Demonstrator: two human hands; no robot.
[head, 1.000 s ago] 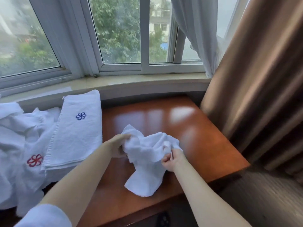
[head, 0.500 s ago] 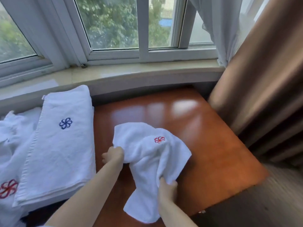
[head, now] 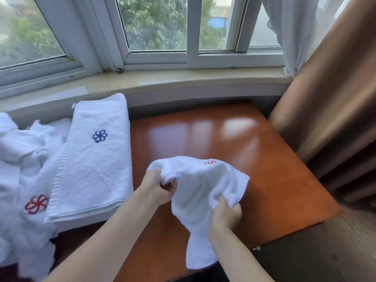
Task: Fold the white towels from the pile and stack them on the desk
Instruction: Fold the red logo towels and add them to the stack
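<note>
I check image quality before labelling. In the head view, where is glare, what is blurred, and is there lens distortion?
Head view: window glare lies in pale patches on the desk; the windowsill bows from wide-angle distortion; the towel pile at the left edge is soft and overexposed; the held towel, left hand and right hand are fairly sharp.

crumpled white towel (head: 200, 186) above desk (head: 264, 169); folded towel (head: 95, 159) beside loose pile (head: 24, 169)
</note>
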